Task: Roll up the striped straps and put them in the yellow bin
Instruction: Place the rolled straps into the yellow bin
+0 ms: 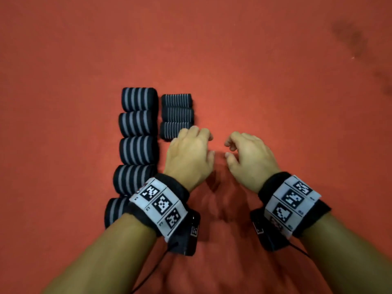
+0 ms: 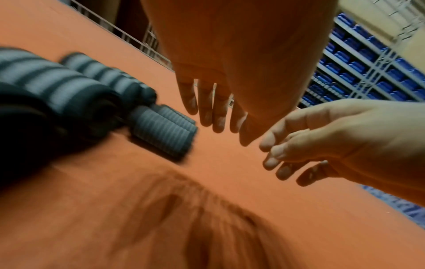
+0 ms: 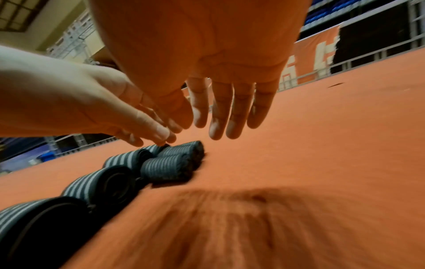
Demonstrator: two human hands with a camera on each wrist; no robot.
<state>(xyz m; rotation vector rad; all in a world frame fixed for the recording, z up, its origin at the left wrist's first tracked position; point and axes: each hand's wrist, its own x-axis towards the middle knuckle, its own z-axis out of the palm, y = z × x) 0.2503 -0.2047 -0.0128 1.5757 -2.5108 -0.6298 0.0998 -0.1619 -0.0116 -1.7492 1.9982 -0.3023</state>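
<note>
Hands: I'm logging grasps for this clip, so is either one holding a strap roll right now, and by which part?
Nothing is held. The left hand and right hand hover with loosely curled fingers above the red surface, beside the rolled straps.

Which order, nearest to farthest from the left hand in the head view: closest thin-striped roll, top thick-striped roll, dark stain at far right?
1. Closest thin-striped roll, just beyond the left hand.
2. Top thick-striped roll, far end of the left column.
3. Dark stain, upper right of the cloth.

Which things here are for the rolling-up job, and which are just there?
For the job:
- big striped rolls
- small striped rolls
- left hand, empty
- right hand, empty
The yellow bin isn't in view.

Just there:
- red table cover
- blue bins on shelves
</note>
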